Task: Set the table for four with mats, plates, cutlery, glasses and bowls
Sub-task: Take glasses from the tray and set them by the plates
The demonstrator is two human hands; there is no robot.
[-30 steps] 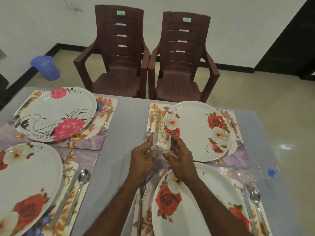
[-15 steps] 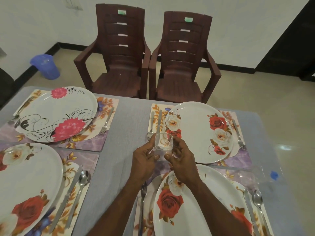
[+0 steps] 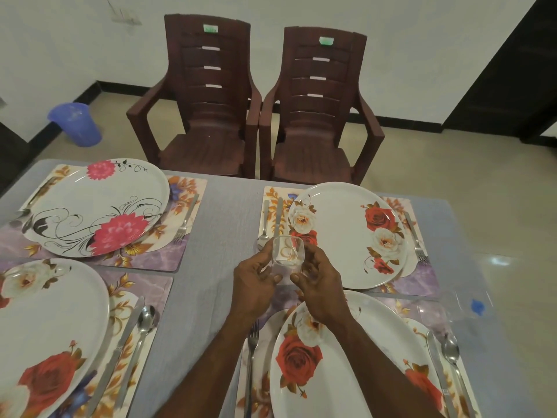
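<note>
Four plates lay on four mats on the grey desk (image 3: 229, 224): a pink-flowered plate (image 3: 99, 206) at far left, a rose plate (image 3: 346, 233) at far right, and two more rose plates near left (image 3: 45, 327) and near right (image 3: 346, 357). Three forks showed, one right of the pink plate (image 3: 185, 220), one right of the far rose plate (image 3: 417, 239), one left of the near right plate (image 3: 250, 366). Three spoons and three knives showed beside the rose plates. One clear glass (image 3: 287, 250) was held up between both hands, above the near left corner of the far right mat (image 3: 419, 282). The left hand (image 3: 256, 285) formed a grip on its left side and the right hand (image 3: 316, 285) a grip on its right, fingers curled round it. Two brown chairs stood behind the desk, the left one (image 3: 205, 110) and the right one (image 3: 319, 116), each with a green label too blurred to read. One blue bucket (image 3: 75, 123) stood on the floor by the wall.
</note>
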